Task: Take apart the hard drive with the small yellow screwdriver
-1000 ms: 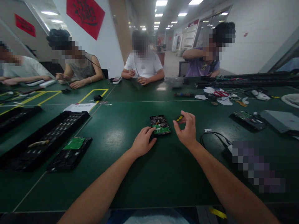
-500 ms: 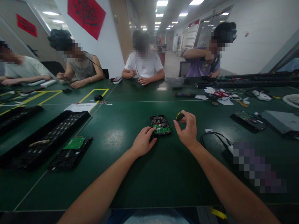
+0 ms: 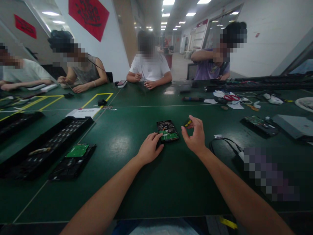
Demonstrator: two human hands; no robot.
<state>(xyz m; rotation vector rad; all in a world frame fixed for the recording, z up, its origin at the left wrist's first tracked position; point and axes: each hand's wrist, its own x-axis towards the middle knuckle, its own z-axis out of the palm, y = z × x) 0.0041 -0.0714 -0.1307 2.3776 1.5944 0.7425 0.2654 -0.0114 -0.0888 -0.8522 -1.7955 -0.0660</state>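
A hard drive (image 3: 168,130) with a green circuit board lies on the green table in front of me. My left hand (image 3: 150,147) holds it at its left side, fingers over the edge of the board and thumb near the front corner. Just to the right of the drive, my right hand (image 3: 195,135) is raised, pinching a short black-and-yellow screwdriver (image 3: 188,123) between thumb and fingers. Only its handle shows clearly; I cannot make out the shaft or tip.
To the left are another drive with a green board (image 3: 77,150) and a long black tray (image 3: 49,143). A drive (image 3: 259,125), a grey box (image 3: 293,125) and a cable (image 3: 227,141) lie right. Several people sit across the table (image 3: 137,114).
The screwdriver has turned slightly in my right hand, its yellow marks now facing differently. My left hand and the hard drive keep their places.
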